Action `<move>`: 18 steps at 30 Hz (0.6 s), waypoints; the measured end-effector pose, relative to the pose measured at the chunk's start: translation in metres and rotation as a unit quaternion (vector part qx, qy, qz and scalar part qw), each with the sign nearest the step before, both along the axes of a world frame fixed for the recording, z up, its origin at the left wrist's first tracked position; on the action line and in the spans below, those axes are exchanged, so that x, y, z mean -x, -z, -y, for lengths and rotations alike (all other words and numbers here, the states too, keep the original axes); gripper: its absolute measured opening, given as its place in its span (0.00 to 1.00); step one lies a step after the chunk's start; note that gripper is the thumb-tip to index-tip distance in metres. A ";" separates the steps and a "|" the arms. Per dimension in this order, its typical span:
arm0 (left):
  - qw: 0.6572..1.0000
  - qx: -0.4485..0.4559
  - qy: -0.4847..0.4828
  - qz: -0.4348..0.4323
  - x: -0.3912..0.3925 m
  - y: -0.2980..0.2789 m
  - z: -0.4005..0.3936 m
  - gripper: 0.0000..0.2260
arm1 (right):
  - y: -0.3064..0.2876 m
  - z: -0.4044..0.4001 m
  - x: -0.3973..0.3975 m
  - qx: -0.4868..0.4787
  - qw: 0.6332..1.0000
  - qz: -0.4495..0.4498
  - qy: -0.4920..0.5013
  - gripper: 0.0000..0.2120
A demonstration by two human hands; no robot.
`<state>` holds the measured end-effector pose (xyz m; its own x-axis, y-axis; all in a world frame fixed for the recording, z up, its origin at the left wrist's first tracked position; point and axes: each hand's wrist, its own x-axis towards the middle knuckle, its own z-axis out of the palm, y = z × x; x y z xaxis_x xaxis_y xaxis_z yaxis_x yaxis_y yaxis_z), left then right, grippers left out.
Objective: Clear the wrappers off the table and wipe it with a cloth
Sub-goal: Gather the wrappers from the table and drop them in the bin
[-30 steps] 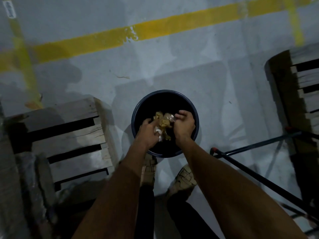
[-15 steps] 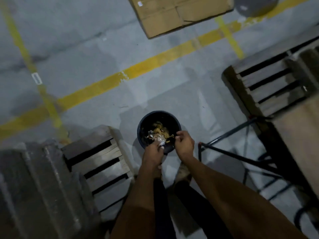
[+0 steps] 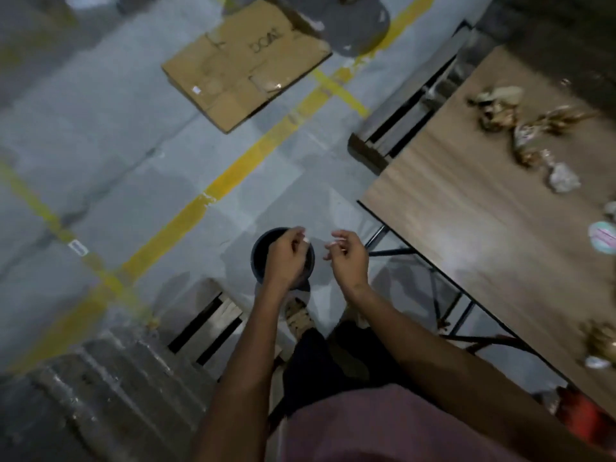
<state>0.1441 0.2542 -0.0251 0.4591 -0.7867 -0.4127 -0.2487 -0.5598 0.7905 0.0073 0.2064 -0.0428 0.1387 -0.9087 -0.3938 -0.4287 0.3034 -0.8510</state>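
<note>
A dark round bin [image 3: 260,248] stands on the grey floor in front of my feet. My left hand [image 3: 286,256] hovers over its mouth, fingers loosely curled and holding nothing. My right hand [image 3: 347,256] hangs just right of the bin, also empty with fingers apart. The bin's contents are hidden by my left hand. To the right is a wooden table [image 3: 466,208]. Several crumpled gold and silver wrappers [image 3: 520,125] lie on its far part, and more wrappers [image 3: 600,341] sit near its close edge.
A flattened cardboard box [image 3: 243,61] lies on the floor ahead. Yellow floor lines [image 3: 233,175] cross the concrete. A wooden pallet [image 3: 210,328] sits at my left, another pallet [image 3: 400,118] beyond the table. Black table legs [image 3: 446,301] stand right of my feet.
Both hands held wrappers over the bin a second ago; now they are empty and lifted above it. My view has risen and swung right, bringing the table into sight.
</note>
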 end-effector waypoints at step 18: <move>0.952 0.188 0.243 0.011 0.223 -0.119 0.188 0.13 | -0.130 0.130 0.265 0.135 0.942 0.042 0.305 0.08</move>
<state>-0.0788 0.0661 0.0937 0.0092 -0.9984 -0.0552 -0.4254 -0.0538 0.9034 -0.2580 0.0761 0.0868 -0.4207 -0.8951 -0.1475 -0.1737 0.2390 -0.9553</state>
